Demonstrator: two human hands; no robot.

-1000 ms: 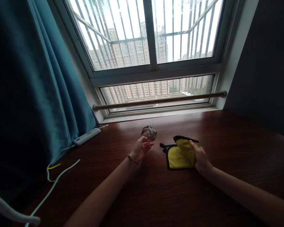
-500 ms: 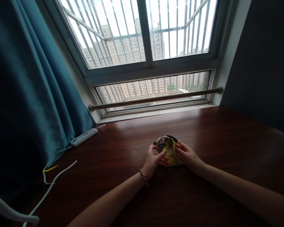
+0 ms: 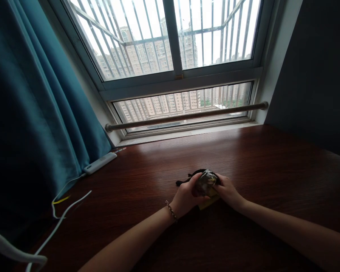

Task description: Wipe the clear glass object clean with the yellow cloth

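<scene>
Holding a small clear glass object (image 3: 205, 181) between both hands, low over the dark wooden surface (image 3: 272, 166), near its middle. Left hand (image 3: 186, 196) is curled closed around the object's left side, fingers wrapped on it; a beaded bracelet (image 3: 171, 210) sits on that wrist. Right hand (image 3: 229, 192) is closed against the object's right side and presses a yellow cloth (image 3: 208, 203) to it. Only a small yellow strip of the cloth shows below the hands; its black edging and loop (image 3: 184, 180) stick out to the left, lying on the surface.

Object: transparent, rounded, glossy, with light glints on top. Its exact shape cannot be told, and whether anything is inside cannot be told either. Cloth: soft, matte, bunched up.

Surface: reddish-brown wood grain, polished, reflecting window light near the far edge.

Surroundings: a flat white oblong device (image 3: 99, 163) rests at the surface's far left, with a white cable (image 3: 62, 213) trailing toward the near left corner. A teal curtain (image 3: 39, 105) hangs in heavy folds on the left. A brown round rod (image 3: 187, 116) runs across the base of the barred window (image 3: 172, 41).
</scene>
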